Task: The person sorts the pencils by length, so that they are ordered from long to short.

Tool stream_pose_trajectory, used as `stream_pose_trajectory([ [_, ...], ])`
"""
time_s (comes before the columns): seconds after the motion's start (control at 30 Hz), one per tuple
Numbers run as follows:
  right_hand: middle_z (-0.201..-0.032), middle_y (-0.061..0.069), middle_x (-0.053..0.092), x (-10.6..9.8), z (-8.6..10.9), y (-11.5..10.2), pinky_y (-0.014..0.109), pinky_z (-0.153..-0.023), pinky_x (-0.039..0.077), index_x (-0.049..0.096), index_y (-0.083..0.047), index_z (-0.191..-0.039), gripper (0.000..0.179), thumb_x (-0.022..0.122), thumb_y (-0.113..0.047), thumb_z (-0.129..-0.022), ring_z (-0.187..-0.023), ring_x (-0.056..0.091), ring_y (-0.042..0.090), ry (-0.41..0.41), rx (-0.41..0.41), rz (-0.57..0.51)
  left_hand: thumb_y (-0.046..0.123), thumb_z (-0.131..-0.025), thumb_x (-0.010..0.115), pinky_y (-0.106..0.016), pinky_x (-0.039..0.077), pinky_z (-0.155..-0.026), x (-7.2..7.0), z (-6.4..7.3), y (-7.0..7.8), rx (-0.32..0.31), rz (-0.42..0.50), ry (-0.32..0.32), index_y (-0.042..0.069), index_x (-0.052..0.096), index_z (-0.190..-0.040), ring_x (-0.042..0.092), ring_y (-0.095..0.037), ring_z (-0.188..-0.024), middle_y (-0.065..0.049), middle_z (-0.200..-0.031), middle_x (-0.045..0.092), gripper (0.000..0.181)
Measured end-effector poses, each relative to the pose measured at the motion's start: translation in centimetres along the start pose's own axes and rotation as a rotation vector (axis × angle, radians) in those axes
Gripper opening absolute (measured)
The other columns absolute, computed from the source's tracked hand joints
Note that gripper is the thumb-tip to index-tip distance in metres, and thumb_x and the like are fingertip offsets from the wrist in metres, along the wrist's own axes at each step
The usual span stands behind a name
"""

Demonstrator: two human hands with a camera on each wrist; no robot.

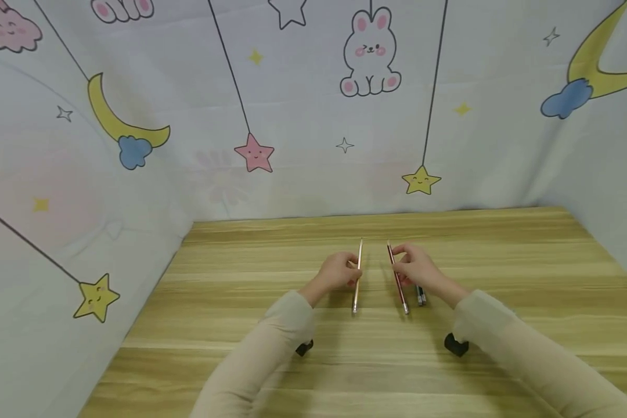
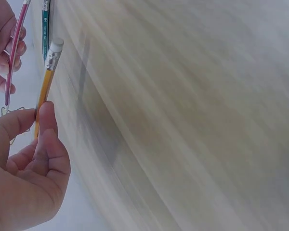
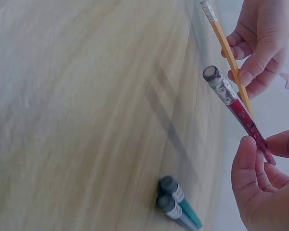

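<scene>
My left hand pinches a yellow pencil between thumb and fingers, its white eraser end toward me. Across from it, my right hand pinches a dark red pencil with a metal ferrule and a worn eraser. Both pencils are tilted, held apart with a gap between them, and their shadows fall on the table in the right wrist view. Two more pencils lie side by side on the table just below my right hand, a green pencil and a darker pencil; the hand partly hides them in the head view.
The wood-grain table ends at a white cloth printed with stars, moons and a rabbit. Cloth also closes off the left and right sides. Black devices sit under both wrists.
</scene>
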State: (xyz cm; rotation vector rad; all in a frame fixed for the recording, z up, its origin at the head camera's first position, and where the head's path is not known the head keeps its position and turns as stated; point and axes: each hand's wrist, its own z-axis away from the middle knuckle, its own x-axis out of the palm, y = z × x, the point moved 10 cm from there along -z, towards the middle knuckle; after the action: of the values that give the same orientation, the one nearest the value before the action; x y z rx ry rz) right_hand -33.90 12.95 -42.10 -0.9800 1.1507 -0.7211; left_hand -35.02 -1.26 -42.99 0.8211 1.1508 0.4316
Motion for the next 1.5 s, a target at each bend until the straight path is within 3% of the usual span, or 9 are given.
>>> stream_pose_trajectory([
  [0.23, -0.073, 0.009, 0.055, 1.2, 0.2, -0.5, 0.034, -0.052, 0.050, 0.039, 0.007, -0.120, 0.038, 0.047, -0.001, -0.084, -0.055, 0.051, 0.010, -0.016, 0.006, -0.018, 0.007, -0.080, 0.059, -0.021, 0.048, -0.054, -0.9, 1.1, -1.2, 0.016, -0.003, 0.001, -0.004, 0.056, -0.104, 0.059, -0.011, -0.053, -0.012, -0.076, 0.066, 0.026],
  [0.57, -0.073, 0.009, 0.054, 3.5, 1.0, -1.0, 0.032, -0.051, 0.048, 0.041, 0.004, -0.119, 0.036, 0.048, -0.002, -0.084, -0.054, 0.051, 0.012, -0.059, 0.023, -0.024, 0.009, -0.079, 0.061, -0.020, 0.048, -0.054, -1.9, 2.8, -3.3, -0.023, -0.034, 0.022, -0.003, 0.056, -0.103, 0.061, -0.013, -0.052, -0.011, -0.075, 0.067, 0.027],
  [1.03, -0.068, 0.006, 0.053, 6.5, 1.3, -1.1, 0.029, -0.046, 0.047, 0.043, 0.006, -0.115, 0.034, 0.049, 0.000, -0.082, -0.051, 0.050, 0.010, -0.134, -0.019, -0.057, 0.008, -0.077, 0.062, -0.017, 0.043, -0.044, -2.8, 4.3, -4.7, -0.063, -0.068, 0.049, -0.004, 0.058, -0.101, 0.058, -0.010, -0.047, -0.008, -0.064, 0.065, 0.027],
  [1.37, -0.068, 0.007, 0.054, 7.9, 1.4, -1.4, 0.027, -0.046, 0.046, 0.043, 0.007, -0.114, 0.032, 0.049, 0.000, -0.083, -0.049, 0.050, 0.011, -0.186, -0.019, -0.078, 0.007, -0.076, 0.063, -0.019, 0.046, -0.044, -2.9, 4.9, -5.8, -0.145, -0.035, 0.067, -0.004, 0.058, -0.101, 0.056, -0.007, -0.044, -0.006, -0.064, 0.065, 0.027],
  [1.5, -0.068, 0.007, 0.054, 8.2, 1.4, -1.6, 0.027, -0.045, 0.046, 0.043, 0.008, -0.113, 0.032, 0.049, 0.000, -0.083, -0.048, 0.049, 0.011, -0.188, -0.026, -0.077, 0.007, -0.077, 0.062, -0.018, 0.045, -0.043, -3.1, 5.0, -5.8, -0.141, -0.056, 0.079, -0.006, 0.056, -0.103, 0.056, -0.007, -0.044, -0.007, -0.064, 0.065, 0.030],
])
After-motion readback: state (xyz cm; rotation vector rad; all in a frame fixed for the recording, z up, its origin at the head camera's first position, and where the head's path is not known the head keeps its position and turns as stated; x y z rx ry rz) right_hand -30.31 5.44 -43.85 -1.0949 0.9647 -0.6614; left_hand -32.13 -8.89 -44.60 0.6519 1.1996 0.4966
